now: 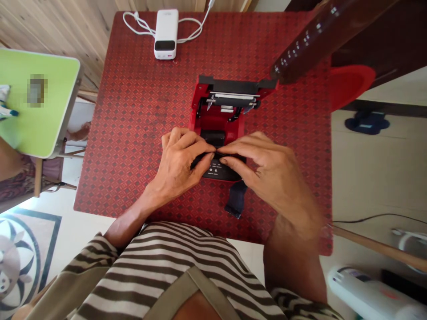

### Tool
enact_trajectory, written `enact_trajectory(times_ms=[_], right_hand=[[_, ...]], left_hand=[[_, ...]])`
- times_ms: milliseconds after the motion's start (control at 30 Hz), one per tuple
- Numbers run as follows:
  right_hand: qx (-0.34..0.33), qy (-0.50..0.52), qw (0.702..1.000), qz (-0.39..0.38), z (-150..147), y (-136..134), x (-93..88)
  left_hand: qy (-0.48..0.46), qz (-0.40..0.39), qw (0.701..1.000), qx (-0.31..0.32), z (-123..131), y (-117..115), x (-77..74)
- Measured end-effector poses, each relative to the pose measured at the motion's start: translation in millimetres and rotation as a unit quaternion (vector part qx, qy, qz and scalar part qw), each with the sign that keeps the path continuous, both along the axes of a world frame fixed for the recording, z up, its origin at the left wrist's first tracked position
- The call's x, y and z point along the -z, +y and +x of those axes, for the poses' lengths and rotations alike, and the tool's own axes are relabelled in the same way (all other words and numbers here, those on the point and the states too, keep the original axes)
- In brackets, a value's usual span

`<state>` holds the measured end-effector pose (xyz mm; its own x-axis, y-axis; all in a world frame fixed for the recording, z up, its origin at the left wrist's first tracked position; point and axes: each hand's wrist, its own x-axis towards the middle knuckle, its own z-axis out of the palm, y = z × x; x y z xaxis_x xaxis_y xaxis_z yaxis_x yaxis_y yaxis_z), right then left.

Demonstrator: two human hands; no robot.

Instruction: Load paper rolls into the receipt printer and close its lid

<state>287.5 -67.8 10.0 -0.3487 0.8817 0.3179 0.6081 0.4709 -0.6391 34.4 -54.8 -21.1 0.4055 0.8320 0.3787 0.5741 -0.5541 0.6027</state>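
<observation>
A red and black device stands on the red patterned table with its lid raised; a roller and metal bar show inside the lid. My left hand and my right hand meet over the black front part of the device, fingertips pinched close together. What the fingers hold there is too small and hidden to name. White printed marks show on the black panel below the fingertips. A dark cloth strap lies on the table at the device's front edge, beside my right hand.
A white power bank with a white cable lies at the table's back left. A dark brown post-like object slants over the back right corner. A green table and part of a person are at the left.
</observation>
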Motion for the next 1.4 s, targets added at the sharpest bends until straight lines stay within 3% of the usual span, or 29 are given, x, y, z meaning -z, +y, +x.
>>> enact_trajectory(times_ms=[267, 500, 700, 833, 933, 1033, 1200, 1400], right_hand=[[0.044, 0.054, 0.996, 0.055, -1.0, -9.4, 11.6], [0.093, 0.025, 0.98, 0.173, -2.6, -11.9, 26.4], [0.096, -0.045, 0.981, 0.161, -2.4, -26.1, 23.8], [0.086, -0.029, 0.983, 0.157, 2.6, -32.2, 16.2], [0.129, -0.011, 0.966, 0.226, 9.7, -19.5, 7.3], [0.172, -0.017, 0.942, 0.289, 17.1, 9.5, 1.2], [0.126, -0.011, 0.968, 0.216, 18.8, 51.0, 8.2], [0.104, 0.044, 0.971, 0.212, 14.7, 36.5, 10.2]], left_hand=[[-0.044, 0.08, 0.996, -0.007, 5.9, -0.3, -0.4], [-0.027, 0.161, 0.986, -0.012, 5.7, -1.3, 3.5], [-0.032, 0.206, 0.978, -0.011, 5.9, -1.2, 6.1], [0.015, 0.2, 0.98, -0.005, 1.5, -1.6, 5.7], [0.018, 0.202, 0.979, 0.005, -0.8, -2.2, 6.5], [-0.007, 0.208, 0.978, 0.009, -0.6, -3.4, 6.3], [-0.004, 0.222, 0.975, 0.009, 0.6, -6.3, 4.1], [-0.011, 0.225, 0.974, 0.006, 0.9, -10.2, 4.4]])
